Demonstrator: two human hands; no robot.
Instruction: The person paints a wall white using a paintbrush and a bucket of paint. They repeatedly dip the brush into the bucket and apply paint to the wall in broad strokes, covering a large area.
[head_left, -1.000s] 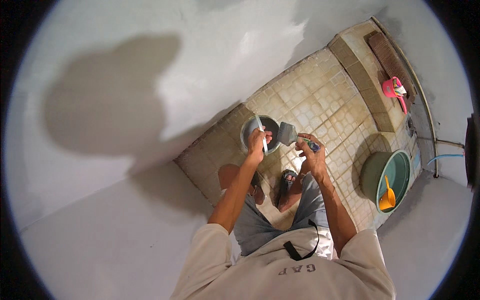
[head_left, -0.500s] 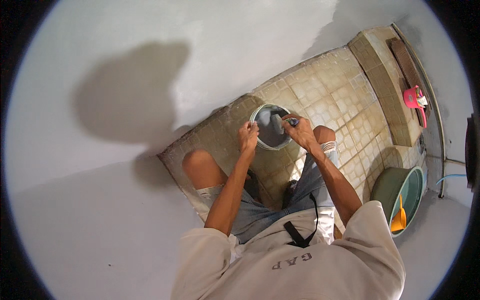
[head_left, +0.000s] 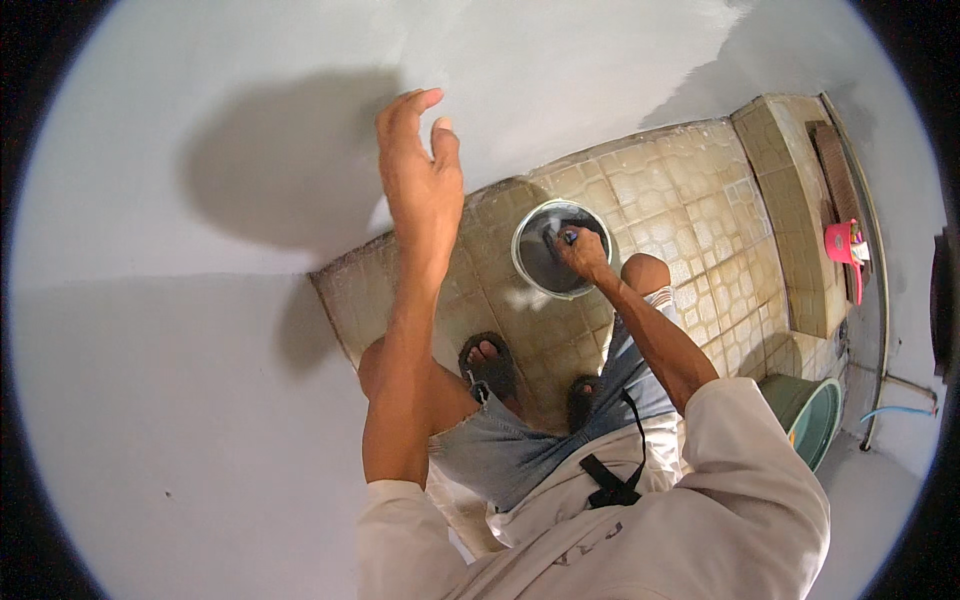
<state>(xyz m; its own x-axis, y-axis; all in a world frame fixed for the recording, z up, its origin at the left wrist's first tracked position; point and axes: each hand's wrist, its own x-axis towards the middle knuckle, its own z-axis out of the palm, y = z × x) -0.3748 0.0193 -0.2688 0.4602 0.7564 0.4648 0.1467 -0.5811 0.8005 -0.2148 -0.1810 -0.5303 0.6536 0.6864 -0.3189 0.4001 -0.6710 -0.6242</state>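
A round white bucket (head_left: 517, 262) with grey paint inside stands on the tiled floor in front of my knees. Over its opening, my right hand (head_left: 586, 252) is closed round the dark handle of a paintbrush (head_left: 570, 237). The brush head reaches down into the bucket, and its bristles are hard to make out against the paint. My left hand (head_left: 420, 180) is raised in front of the wall, empty, with its fingers curved and the thumb apart. It is away from the bucket.
The painted wall (head_left: 560, 70) rises beyond the floor's edge. A tiled ledge (head_left: 800, 220) runs along the right, bearing a pink container (head_left: 838, 242). A green tub (head_left: 790, 400) stands at the lower right, near a blue hose (head_left: 895, 410). My sandalled feet (head_left: 487, 362) are behind the bucket.
My left hand has let go of the bucket's rim and moved up and left toward the wall. The right hand has lowered the paintbrush deeper into the bucket.
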